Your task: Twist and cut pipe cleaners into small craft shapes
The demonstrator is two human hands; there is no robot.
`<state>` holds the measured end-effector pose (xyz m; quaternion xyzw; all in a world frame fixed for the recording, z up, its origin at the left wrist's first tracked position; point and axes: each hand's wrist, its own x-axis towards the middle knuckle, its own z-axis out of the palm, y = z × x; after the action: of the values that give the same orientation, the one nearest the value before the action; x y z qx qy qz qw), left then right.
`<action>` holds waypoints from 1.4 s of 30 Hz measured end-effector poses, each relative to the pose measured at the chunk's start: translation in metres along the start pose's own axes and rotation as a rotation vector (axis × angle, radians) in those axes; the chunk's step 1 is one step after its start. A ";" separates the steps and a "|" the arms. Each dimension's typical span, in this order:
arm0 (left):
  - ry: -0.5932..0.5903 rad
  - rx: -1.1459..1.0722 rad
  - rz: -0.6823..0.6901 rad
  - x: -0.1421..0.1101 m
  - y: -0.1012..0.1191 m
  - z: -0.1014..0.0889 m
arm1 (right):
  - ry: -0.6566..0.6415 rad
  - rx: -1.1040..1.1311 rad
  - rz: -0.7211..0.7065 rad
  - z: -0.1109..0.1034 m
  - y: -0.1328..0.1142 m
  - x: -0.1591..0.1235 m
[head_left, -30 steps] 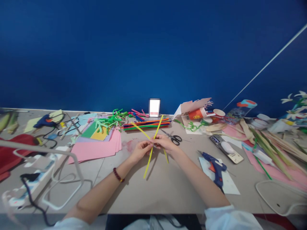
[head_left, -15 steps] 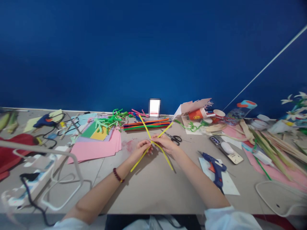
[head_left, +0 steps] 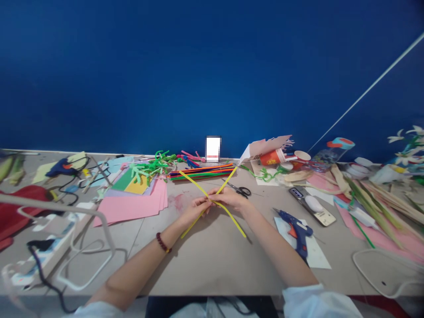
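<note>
Two yellow pipe cleaners cross in a wide X just above the tabletop. One runs from upper left to lower right [head_left: 195, 187], and the other from upper right to lower left [head_left: 228, 180]. My left hand [head_left: 198, 208] and my right hand [head_left: 228, 198] meet at the crossing, fingertips pinching it from either side, so the crossing itself is mostly hidden. A dark red beaded bracelet [head_left: 162, 242] circles my left wrist. Black-handled scissors [head_left: 241, 191] lie just beyond my right hand.
A bundle of multicoloured pipe cleaners [head_left: 202, 172] lies ahead, with green twisted shapes [head_left: 149, 168] and pink paper sheets [head_left: 129, 210] to its left. A blue hot glue gun [head_left: 296, 232] rests on white paper at right. A white frame [head_left: 66, 247] intrudes at left.
The yellow pipe cleaners have swung from a steep, narrow cross to a wider, flatter X. My hands have drawn closer together around the crossing.
</note>
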<state>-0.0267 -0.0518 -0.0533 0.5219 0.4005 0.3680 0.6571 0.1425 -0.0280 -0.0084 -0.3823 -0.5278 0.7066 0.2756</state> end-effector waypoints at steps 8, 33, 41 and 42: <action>0.248 0.565 0.337 -0.015 0.006 0.006 | 0.111 0.074 0.044 -0.003 0.009 0.008; 0.017 -0.064 -0.053 -0.004 0.011 0.004 | 0.181 -0.001 -0.032 0.006 0.008 0.004; -0.062 -0.097 -0.007 -0.007 0.017 0.010 | 0.084 -0.009 -0.056 0.001 0.004 0.000; -0.075 -0.100 -0.006 -0.008 0.017 0.010 | 0.080 -0.019 -0.059 -0.001 0.004 0.000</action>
<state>-0.0219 -0.0596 -0.0342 0.5008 0.3582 0.3658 0.6980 0.1432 -0.0286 -0.0120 -0.3972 -0.5342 0.6771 0.3136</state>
